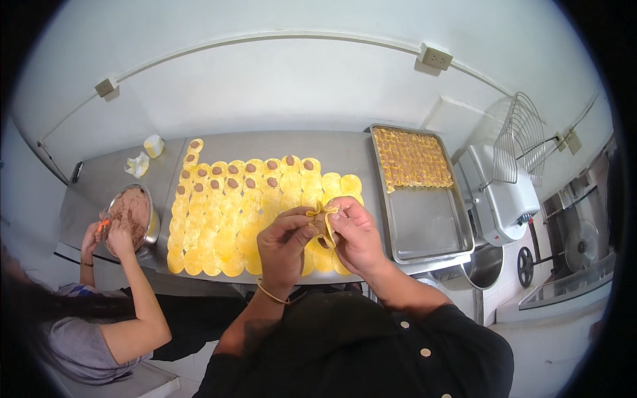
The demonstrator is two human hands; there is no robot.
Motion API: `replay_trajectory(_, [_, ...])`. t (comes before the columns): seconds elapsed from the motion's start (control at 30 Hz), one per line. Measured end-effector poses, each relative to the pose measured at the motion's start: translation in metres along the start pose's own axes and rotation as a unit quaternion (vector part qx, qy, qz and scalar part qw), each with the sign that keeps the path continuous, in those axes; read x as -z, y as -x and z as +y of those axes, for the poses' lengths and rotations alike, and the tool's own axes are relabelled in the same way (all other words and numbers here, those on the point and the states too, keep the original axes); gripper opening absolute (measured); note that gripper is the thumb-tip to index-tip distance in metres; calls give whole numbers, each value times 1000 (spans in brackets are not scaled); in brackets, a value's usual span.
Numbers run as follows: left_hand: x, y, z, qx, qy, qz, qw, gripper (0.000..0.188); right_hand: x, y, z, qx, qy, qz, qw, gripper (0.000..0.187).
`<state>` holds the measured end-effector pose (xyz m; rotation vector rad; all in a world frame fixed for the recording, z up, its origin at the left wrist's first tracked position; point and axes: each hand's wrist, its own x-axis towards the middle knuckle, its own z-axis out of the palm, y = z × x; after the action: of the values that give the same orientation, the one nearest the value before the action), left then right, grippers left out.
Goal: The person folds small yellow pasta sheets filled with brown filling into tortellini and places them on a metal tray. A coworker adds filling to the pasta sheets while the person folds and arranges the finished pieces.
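Between them, my left hand (286, 240) and my right hand (356, 233) pinch a round yellow dumpling wrapper (312, 213) with brown filling in its middle. Its edges are gathered up and creased by my fingertips. Both hands are above the near part of a sheet of overlapping yellow wrappers (212, 232) laid in rows on the steel table. Small brown lumps of filling (232, 183) sit on wrappers in the far rows; the nearer ones are bare. Part of the sheet is hidden behind my hands.
To the right, a deep metal tray (424, 232) holds rows of filled dumplings (413, 159) in its far half. A white mixer (501, 192) stands beyond it. At left, a co-worker's hands (119, 237) work at a steel bowl (154, 222) of brown filling. Crumpled wrapping (137, 164) lies behind.
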<state>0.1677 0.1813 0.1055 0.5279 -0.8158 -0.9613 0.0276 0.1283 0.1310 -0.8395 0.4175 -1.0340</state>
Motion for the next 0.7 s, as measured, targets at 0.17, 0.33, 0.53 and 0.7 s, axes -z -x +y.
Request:
replay_trajectory(0.17, [13, 5, 8, 33, 120, -19, 992, 17, -7, 6, 8, -9, -11, 11, 1000, 13])
replay_trajectory(0.33, [16, 13, 17, 17, 89, 6, 996, 15, -15, 23, -6, 168, 404, -49, 898, 21])
replay_trajectory(0.53, [19, 19, 21, 41, 133, -20, 990, 14, -12, 16, -12, 97, 358, -72, 926, 15])
replay_trajectory(0.7, [10, 18, 14, -4, 102, 27, 994, 14, -20, 18, 10, 124, 233, 2, 965, 15])
